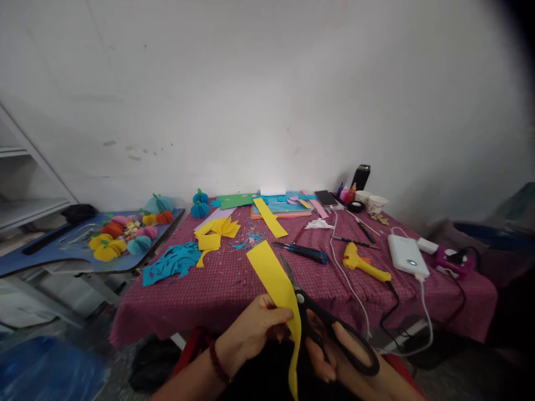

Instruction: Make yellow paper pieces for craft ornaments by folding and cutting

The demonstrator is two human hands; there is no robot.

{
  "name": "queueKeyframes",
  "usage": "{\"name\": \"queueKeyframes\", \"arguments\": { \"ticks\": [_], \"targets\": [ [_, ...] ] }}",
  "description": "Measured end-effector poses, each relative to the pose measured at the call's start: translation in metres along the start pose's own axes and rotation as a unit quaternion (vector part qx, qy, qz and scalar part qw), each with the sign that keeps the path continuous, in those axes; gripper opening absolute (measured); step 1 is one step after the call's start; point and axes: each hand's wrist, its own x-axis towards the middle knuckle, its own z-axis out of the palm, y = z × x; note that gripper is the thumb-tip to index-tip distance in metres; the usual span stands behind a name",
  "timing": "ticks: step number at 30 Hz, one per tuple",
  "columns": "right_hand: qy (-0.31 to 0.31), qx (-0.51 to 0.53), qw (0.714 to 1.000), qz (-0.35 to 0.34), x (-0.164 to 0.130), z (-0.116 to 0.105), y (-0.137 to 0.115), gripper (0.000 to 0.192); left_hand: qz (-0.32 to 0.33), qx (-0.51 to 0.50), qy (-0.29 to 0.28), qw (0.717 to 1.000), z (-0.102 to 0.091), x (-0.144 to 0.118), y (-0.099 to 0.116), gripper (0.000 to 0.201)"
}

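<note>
My left hand [261, 328] pinches a long yellow paper strip [273, 275] between thumb and fingers, and the strip's lower end hangs down in front of me. In my right hand [330, 351] are black-handled scissors [315, 306], fingers through the loops. Their blades point up and away, right beside the strip's right edge; whether they touch the paper I cannot tell. Beyond my hands lie a second yellow strip [271, 218], a heap of yellow paper pieces [217, 231] and a pile of blue paper cuttings [173, 264].
A utility knife [303, 252], a yellow glue gun [365, 264] and a white power bank [407, 255] with cables lie to the right. Paper cups [376, 204] and a black flask [361, 177] stand behind. Paper pumpkins [109, 248] sit on the blue table [42, 253] at left.
</note>
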Motion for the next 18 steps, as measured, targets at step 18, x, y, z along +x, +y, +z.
{"name": "queueKeyframes", "arguments": {
  "ticks": [18],
  "targets": [
    [0.007,-0.109,0.993,-0.046,0.001,-0.006,0.000,0.054,0.086,-0.191,0.165,0.964,-0.001,0.018,0.073,0.003]
  ]
}}
